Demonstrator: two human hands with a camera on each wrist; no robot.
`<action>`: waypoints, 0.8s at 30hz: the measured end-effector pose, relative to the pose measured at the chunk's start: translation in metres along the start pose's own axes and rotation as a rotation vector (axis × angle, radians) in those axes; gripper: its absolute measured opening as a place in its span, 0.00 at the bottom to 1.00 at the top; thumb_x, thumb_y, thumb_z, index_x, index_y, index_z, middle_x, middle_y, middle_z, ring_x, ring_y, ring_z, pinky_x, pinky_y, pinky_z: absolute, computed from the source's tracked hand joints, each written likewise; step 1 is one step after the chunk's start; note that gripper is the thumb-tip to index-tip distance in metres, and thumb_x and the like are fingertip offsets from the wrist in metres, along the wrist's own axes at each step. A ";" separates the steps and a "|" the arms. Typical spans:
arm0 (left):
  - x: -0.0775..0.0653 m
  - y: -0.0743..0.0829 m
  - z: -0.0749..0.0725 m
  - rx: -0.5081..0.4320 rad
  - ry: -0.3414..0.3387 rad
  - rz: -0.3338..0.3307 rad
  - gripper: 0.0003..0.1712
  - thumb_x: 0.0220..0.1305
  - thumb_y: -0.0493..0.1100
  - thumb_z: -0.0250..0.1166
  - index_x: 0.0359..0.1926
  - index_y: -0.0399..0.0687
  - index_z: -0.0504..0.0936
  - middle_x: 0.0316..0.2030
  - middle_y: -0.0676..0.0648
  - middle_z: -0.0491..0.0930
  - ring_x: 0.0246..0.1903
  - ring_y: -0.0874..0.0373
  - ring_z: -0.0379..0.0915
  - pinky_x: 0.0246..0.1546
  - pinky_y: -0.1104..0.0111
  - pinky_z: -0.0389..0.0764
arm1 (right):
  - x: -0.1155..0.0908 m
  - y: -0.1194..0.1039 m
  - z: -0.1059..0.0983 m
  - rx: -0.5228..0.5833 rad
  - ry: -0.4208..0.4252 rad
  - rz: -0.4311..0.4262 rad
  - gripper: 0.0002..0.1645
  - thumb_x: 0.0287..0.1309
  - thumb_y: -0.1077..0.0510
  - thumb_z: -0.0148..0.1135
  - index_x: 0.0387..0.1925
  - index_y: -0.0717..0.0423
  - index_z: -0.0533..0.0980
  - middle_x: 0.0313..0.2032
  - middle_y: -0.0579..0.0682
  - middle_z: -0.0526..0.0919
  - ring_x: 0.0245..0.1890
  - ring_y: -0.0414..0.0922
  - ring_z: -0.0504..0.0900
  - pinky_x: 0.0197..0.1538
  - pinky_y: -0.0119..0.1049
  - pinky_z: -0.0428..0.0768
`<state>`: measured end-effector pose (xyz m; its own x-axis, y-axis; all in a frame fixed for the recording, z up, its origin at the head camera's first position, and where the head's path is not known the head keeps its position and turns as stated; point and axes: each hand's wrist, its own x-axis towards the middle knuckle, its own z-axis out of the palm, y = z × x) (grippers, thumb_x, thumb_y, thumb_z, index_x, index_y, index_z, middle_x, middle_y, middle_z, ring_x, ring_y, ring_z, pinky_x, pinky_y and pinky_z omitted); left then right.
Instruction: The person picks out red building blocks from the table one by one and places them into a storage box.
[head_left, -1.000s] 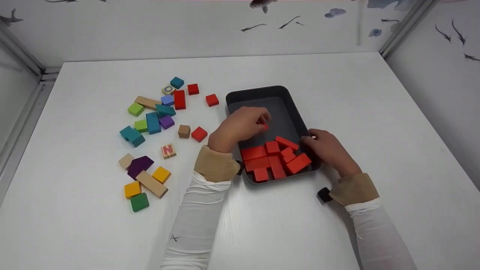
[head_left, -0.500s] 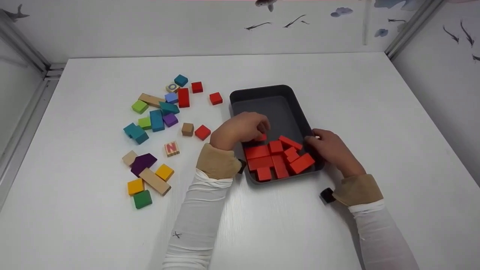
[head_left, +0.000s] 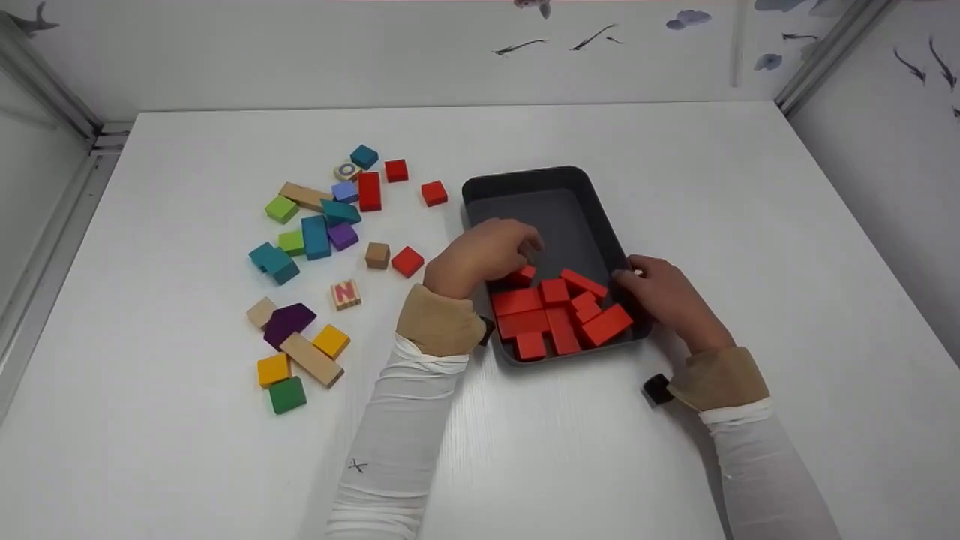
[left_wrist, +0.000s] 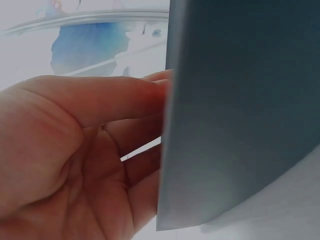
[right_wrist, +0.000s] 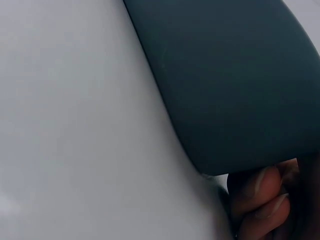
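Observation:
In the head view my left hand (head_left: 484, 255) reaches over the left wall of a dark grey tray (head_left: 525, 180). Its thumb and fingertips pinch a small red block (head_left: 523, 276) low in the tray, just behind a cluster of red blocks (head_left: 517, 301). From the left wrist, the tray wall (left_wrist: 235, 115) hides the fingertips of that hand (left_wrist: 90, 145). My right hand (head_left: 671, 300) grips the tray's right side near the front corner, thumb at the rim. Its curled fingers (right_wrist: 260, 192) show under the tray wall in the right wrist view.
Left of the tray, several red blocks (head_left: 434, 193) lie on the white table (head_left: 187, 465). Farther left are scattered blocks, including a brown cube (head_left: 377, 256), a letter N block (head_left: 346, 295), a purple block (head_left: 289, 325) and a green block (head_left: 288, 395). White panels enclose the table.
My left hand has brought the small red block down and toward the front of the tray, beside the other red blocks. The right hand stays on the tray; the head view has shifted slightly.

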<state>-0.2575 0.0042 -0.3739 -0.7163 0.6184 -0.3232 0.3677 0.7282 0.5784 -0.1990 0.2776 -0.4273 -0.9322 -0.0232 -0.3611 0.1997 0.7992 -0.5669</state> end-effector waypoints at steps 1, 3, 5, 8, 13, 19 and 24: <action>-0.001 0.000 0.000 0.003 -0.003 -0.005 0.23 0.75 0.36 0.56 0.69 0.47 0.78 0.65 0.45 0.79 0.65 0.50 0.74 0.69 0.58 0.74 | 0.000 0.000 0.000 -0.005 0.004 -0.007 0.24 0.75 0.46 0.44 0.54 0.60 0.75 0.52 0.62 0.79 0.51 0.55 0.74 0.55 0.48 0.75; -0.003 0.001 -0.001 0.004 -0.011 -0.024 0.24 0.76 0.37 0.56 0.70 0.48 0.77 0.66 0.45 0.79 0.66 0.50 0.73 0.69 0.58 0.74 | 0.001 -0.001 0.001 -0.008 0.007 -0.017 0.23 0.75 0.46 0.45 0.52 0.60 0.75 0.49 0.61 0.79 0.49 0.54 0.73 0.53 0.46 0.73; -0.005 0.003 -0.002 0.012 -0.014 -0.040 0.25 0.76 0.38 0.56 0.71 0.48 0.76 0.66 0.45 0.79 0.65 0.50 0.73 0.70 0.57 0.74 | 0.002 -0.001 0.002 -0.002 0.004 -0.017 0.24 0.75 0.46 0.45 0.53 0.60 0.75 0.51 0.62 0.79 0.51 0.54 0.73 0.56 0.48 0.74; -0.009 0.006 -0.005 0.034 -0.002 -0.051 0.25 0.77 0.40 0.55 0.71 0.48 0.74 0.66 0.45 0.78 0.64 0.50 0.73 0.70 0.56 0.74 | 0.001 0.000 0.003 0.011 -0.003 -0.011 0.26 0.76 0.45 0.44 0.55 0.61 0.75 0.54 0.63 0.78 0.53 0.56 0.73 0.60 0.53 0.74; -0.020 0.006 -0.015 0.015 0.029 -0.045 0.25 0.78 0.43 0.54 0.72 0.49 0.73 0.66 0.45 0.78 0.62 0.51 0.74 0.68 0.57 0.75 | 0.000 0.002 0.004 0.018 -0.007 -0.002 0.26 0.76 0.45 0.44 0.55 0.61 0.74 0.54 0.64 0.78 0.53 0.56 0.73 0.60 0.53 0.74; -0.042 -0.007 -0.035 -0.113 0.104 -0.101 0.26 0.79 0.48 0.57 0.73 0.51 0.72 0.67 0.45 0.76 0.62 0.52 0.75 0.65 0.59 0.79 | -0.001 0.002 0.002 0.022 -0.017 0.004 0.33 0.77 0.43 0.43 0.66 0.64 0.71 0.67 0.68 0.73 0.63 0.61 0.71 0.73 0.62 0.67; -0.058 -0.031 -0.048 -0.193 0.189 -0.204 0.28 0.76 0.50 0.61 0.73 0.52 0.71 0.68 0.45 0.76 0.66 0.50 0.73 0.66 0.57 0.78 | -0.001 -0.001 -0.001 0.014 -0.015 -0.001 0.32 0.77 0.43 0.43 0.66 0.64 0.71 0.66 0.67 0.74 0.62 0.61 0.71 0.72 0.62 0.68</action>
<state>-0.2557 -0.0680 -0.3375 -0.8675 0.3867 -0.3129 0.0992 0.7508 0.6530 -0.1984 0.2776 -0.4255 -0.9277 -0.0334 -0.3717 0.2030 0.7905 -0.5778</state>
